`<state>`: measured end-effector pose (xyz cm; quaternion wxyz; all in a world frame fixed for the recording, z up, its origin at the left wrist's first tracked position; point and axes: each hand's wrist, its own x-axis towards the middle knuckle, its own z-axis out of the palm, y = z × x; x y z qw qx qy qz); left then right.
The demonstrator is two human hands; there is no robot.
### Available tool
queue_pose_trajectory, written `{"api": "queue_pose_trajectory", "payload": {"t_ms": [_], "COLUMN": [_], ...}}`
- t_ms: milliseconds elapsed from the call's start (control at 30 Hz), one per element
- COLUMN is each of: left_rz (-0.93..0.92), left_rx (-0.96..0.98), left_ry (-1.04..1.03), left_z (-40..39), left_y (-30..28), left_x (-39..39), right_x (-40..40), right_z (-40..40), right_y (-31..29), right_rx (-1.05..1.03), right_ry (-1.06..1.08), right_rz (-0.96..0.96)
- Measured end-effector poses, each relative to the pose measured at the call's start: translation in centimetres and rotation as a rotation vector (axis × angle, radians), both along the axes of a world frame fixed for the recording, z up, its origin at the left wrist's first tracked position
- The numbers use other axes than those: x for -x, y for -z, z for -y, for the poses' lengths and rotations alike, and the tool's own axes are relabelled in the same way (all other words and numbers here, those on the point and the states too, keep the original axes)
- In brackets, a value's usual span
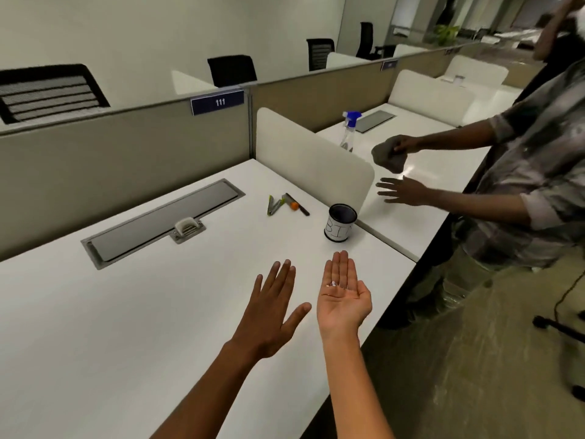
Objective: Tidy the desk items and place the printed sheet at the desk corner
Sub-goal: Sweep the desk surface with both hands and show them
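No printed sheet shows anywhere on the white counter (133, 312). The left hand (272, 308) hovers flat, fingers spread, holding nothing. The right hand (343, 291) lies palm-up and open near the bin cup (340, 222), cradling tiny white bits (335, 284) too small to identify.

Open-plan office: beige partition (126, 153) with plate "111" (217, 102); black mesh chairs (232, 70) behind; cream wall (126, 33); mottled grey-green floor (474, 359); potted plant (446, 33) far right.
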<state>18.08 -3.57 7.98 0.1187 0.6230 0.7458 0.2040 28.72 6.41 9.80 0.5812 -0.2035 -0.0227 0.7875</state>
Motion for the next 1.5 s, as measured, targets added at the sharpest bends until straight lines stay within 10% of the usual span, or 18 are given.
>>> {"api": "queue_pose_trajectory", "payload": {"t_ms": [867,1500], "left_rz": [-0.001,-0.048], "left_rx": [0.077,0.112], "left_ry": [-0.265,-0.38], "left_z": [-23.1,-24.3], "left_y": [1.7,2.4], "left_x": [4.1,5.8], "right_x": [5.4,6.9], "right_z": [-32.6,-34.3], "right_y": [1.7,5.4], "right_rx": [-0.043,-1.217], "right_ry": [-0.249,-0.528], "right_rz": [0.162,1.499]}}
